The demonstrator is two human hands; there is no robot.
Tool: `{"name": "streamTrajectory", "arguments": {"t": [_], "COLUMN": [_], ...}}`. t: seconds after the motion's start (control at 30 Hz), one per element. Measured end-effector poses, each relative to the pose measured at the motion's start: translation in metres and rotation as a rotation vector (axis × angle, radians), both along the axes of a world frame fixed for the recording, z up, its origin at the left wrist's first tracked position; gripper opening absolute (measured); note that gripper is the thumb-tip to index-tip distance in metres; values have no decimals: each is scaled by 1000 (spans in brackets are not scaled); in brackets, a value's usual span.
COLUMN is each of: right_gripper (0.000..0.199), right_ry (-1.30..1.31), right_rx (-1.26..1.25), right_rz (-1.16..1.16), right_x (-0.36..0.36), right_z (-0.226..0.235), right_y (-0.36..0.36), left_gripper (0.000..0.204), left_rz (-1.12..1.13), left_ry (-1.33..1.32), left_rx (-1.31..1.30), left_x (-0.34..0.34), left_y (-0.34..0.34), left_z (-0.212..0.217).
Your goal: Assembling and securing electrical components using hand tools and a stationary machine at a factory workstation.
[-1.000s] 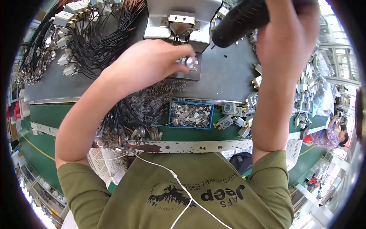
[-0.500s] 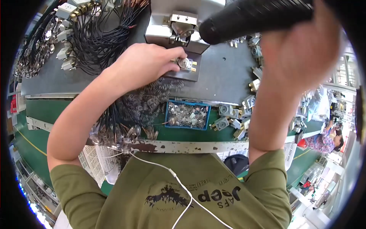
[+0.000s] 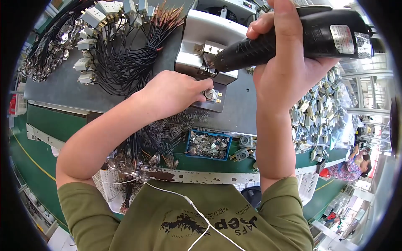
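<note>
My right hand [image 3: 281,52] is wrapped round a thick black electric screwdriver [image 3: 316,33], which lies nearly level. Its tapered end is at a small hinged metal clamp [image 3: 210,49] on the front of a silver metal fixture [image 3: 190,52]. Just below, my left hand [image 3: 180,93] pinches a small electrical part [image 3: 212,95] with a round metal piece and brass terminals, on the dark plate before the fixture. The fingers partly cover that part. The screwdriver's very tip cannot be made out.
Black wires [image 3: 130,62] with pale sockets lie at the left. Loose springs [image 3: 173,127] sit beneath my left forearm, beside a blue tray [image 3: 229,147] of small metal pieces. Many grey socket parts [image 3: 314,113] are heaped at right. Another person [image 3: 349,169] sits far right.
The screwdriver has moved left and down, bringing its end to the clamp. My left hand keeps hold of the small part. The whole view has shifted slightly.
</note>
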State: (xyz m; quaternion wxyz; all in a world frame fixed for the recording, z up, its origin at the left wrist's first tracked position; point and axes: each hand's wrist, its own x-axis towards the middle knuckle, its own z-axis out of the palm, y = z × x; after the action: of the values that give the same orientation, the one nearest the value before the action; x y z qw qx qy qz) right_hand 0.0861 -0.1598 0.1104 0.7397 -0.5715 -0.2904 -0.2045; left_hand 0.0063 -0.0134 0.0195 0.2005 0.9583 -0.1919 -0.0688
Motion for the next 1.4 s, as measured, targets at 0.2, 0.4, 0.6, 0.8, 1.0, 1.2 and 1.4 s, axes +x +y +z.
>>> {"name": "streamTrajectory", "arguments": {"t": [0.2,0.4,0.6,0.8,1.0,1.2,1.4], "right_gripper": [18,20,32,51,30,10,10], "right_ry": [90,124,186,37,168,157,117], "right_rx": [-24,-22,-187,-82,-58,-155,-212], "right_rz": [-19,-57,166,184,-3,-1,7], "right_x": [-18,-17,-13,-1,-28,-29,-20], "right_z": [11,8,22,12,9,-4,-21], "right_y": [5,13,11,16,-4,-34,-37], "left_gripper": [29,28,24,25,30,30,30], "left_rz": [-1,-6,-17,-20,37,4,9], "left_ry": [15,13,-14,-113,-140,-145,-122], "left_rx": [7,13,7,-71,-80,-26,-6], "left_x": [2,1,0,-3,-7,-1,-2], "left_y": [-1,0,1,2,3,2,1], "left_z": [5,6,2,-3,-13,-7,-6]}}
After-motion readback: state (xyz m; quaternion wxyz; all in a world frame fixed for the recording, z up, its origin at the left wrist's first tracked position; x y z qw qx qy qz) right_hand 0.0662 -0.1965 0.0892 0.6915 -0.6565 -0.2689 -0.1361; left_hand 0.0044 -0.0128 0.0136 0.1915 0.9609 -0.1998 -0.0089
